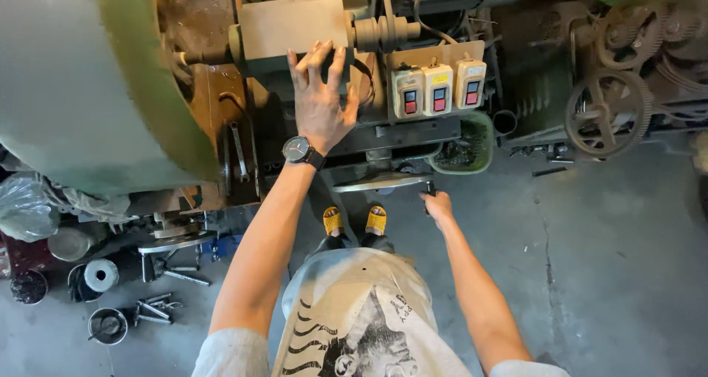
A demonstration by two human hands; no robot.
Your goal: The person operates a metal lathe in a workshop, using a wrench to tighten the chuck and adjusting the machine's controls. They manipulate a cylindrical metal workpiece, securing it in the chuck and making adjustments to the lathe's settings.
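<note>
My left hand, with a dark wristwatch on the wrist, lies flat with fingers spread on the top of a greasy machine, just below a tan block-shaped housing. My right hand is lower down, closed around a small dark handle near a round metal plate at the machine's front. Three switch boxes with red and black buttons sit to the right of my left hand.
A large green and grey wheel guard fills the left. A green basket of metal scraps hangs by the machine. Gears stand at the right. Tins, bolts and tools litter the concrete floor at lower left. My feet wear yellow sandals.
</note>
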